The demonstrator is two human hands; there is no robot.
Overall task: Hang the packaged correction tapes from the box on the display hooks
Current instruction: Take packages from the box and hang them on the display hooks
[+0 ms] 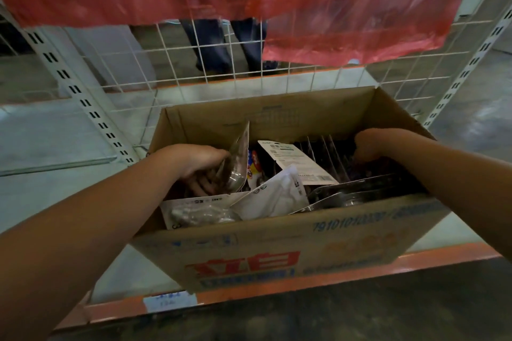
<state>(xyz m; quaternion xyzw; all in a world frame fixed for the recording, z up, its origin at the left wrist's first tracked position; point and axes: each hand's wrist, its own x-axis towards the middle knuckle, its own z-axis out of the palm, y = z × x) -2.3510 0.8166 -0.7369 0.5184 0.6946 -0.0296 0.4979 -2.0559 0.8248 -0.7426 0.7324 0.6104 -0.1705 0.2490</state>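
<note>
On a low shelf edged in orange, an open cardboard box point(277, 252) sits against a white wire grid panel point(221, 63), with a person's two bare arms reaching down into it. Inside, the left hand point(199, 166) curls its fingers round a clear plastic package point(238, 158) standing upright near the box's left side. At the right, the right hand point(371, 144) dips, fingers bent, into a row of upright dark packages point(327, 152); whether it grips one cannot be told. Between the hands lie loose carded packets, among them a white card point(299, 163) tilted on the pile. Which of these are correction tapes cannot be made out. Red plastic sheeting point(332, 3) hangs over the grid above.
</note>
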